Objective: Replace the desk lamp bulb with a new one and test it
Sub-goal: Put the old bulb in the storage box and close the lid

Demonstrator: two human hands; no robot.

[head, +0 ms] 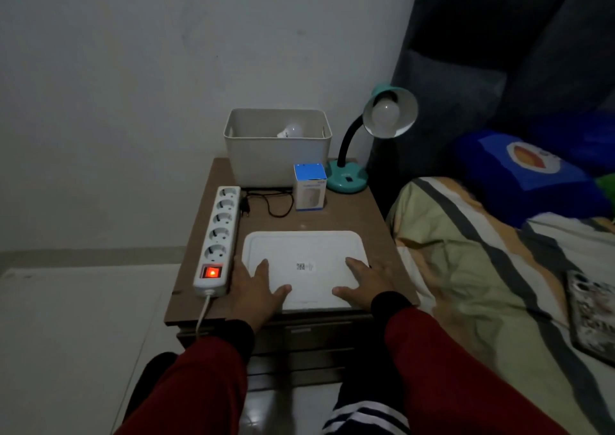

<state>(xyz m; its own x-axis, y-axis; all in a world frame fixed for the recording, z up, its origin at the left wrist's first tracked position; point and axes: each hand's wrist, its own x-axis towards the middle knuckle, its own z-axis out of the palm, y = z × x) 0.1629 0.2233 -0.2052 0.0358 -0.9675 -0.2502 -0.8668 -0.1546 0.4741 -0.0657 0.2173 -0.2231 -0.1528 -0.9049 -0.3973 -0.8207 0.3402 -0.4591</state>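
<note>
A teal desk lamp (347, 176) with a black gooseneck stands at the back right of the brown nightstand (346, 215). An unlit white bulb (386, 111) sits in its shade, facing me. A loose white bulb (290, 130) lies inside the white bin (278, 160) at the back. A blue and white bulb box (309, 186) stands upright in front of the bin. My left hand (256, 288) and my right hand (367, 283) rest flat, fingers spread, on a white lid (304, 251) near the front edge. Neither hand holds anything.
A white power strip (218, 238) with a glowing red switch lies along the nightstand's left edge. A black cord with its plug (245, 206) lies loose beside it, out of any socket. A bed with a striped blanket (482, 268) is to the right, with a phone (590, 314) on it.
</note>
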